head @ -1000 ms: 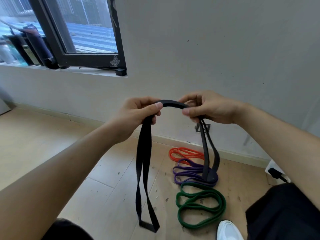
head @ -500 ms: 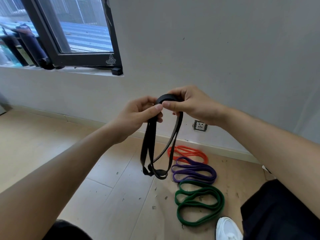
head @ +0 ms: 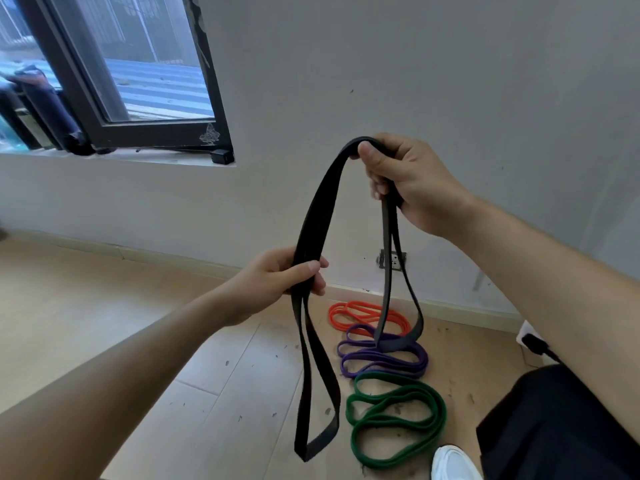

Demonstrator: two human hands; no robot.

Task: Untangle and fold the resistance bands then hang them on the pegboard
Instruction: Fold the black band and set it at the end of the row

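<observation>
A long black resistance band (head: pixel 320 209) hangs between both hands. My right hand (head: pixel 412 181) is raised and pinches the band's top fold, with one loop dangling below it to the floor bands. Lower and to the left, my left hand (head: pixel 277 282) grips the band's other stretch, whose loop hangs down near the floor. On the wooden floor lie an orange band (head: pixel 349 315), a purple band (head: pixel 384 362) and a green band (head: pixel 398 420), each coiled. No pegboard is in view.
A grey wall (head: pixel 450 81) stands ahead with a dark-framed window (head: pixel 145 133) at upper left and a socket (head: pixel 391 259) low down. A white shoe (head: pixel 453 462) and dark trouser leg (head: pixel 561 427) are at the bottom right. A black plug (head: pixel 535 344) lies by the right wall.
My hands have moved apart: the right rose, the left dropped. The band, bunched short between them half a second ago, now hangs in two long loops.
</observation>
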